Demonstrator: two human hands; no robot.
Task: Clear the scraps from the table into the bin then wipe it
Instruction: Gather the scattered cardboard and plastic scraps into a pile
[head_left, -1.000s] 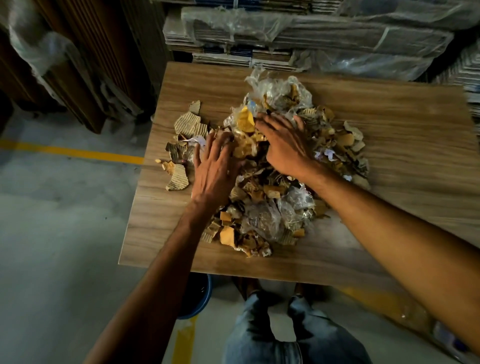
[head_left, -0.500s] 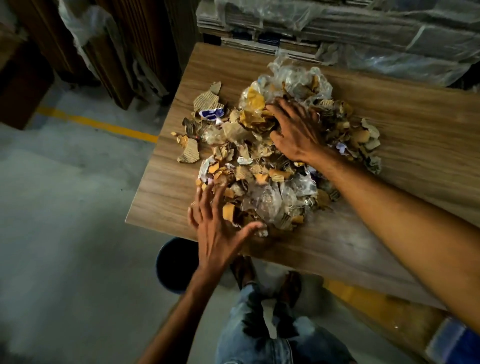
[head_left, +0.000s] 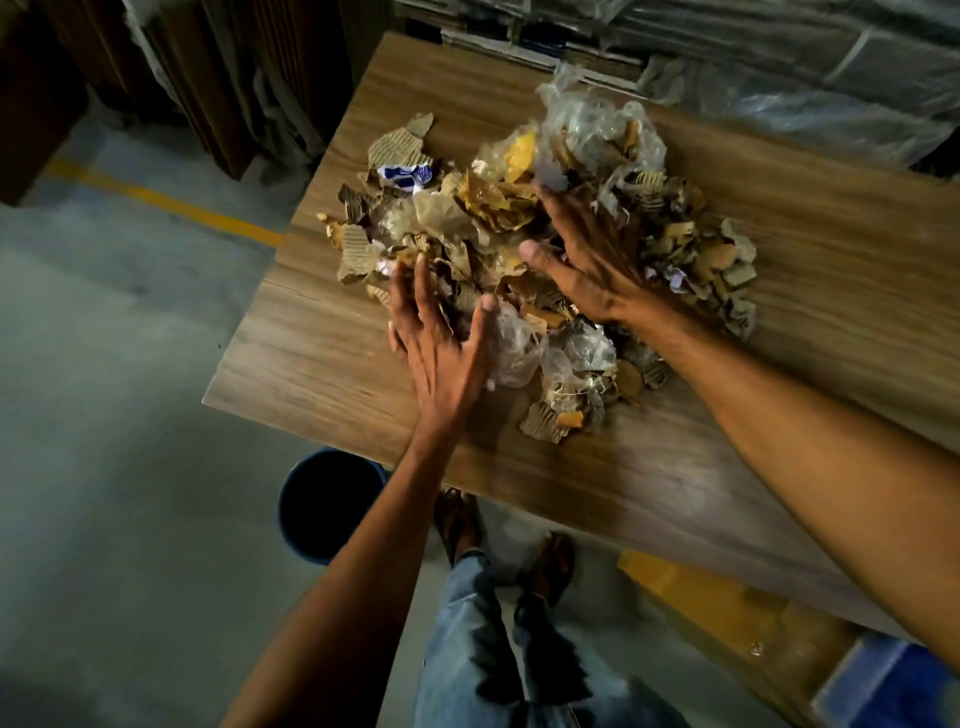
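1. Scraps of torn corrugated brown cardboard, yellow paper and crinkled clear plastic (head_left: 519, 244) are seen in the head view, heaped on the wood-grain laminate table (head_left: 322, 364).
2. The left hand (head_left: 441, 343) has been brought back from the near edge to the heap's near-left side. The right hand (head_left: 587, 265) is laid on its middle. All fingers are spread flat and nothing is gripped.
3. A sweep toward the round blue plastic bin (head_left: 306, 553), on the floor below that edge, is judged imminent.

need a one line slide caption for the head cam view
Left hand and right hand spread over a pile of cardboard and plastic scraps on a wooden table, blue bin on the floor below
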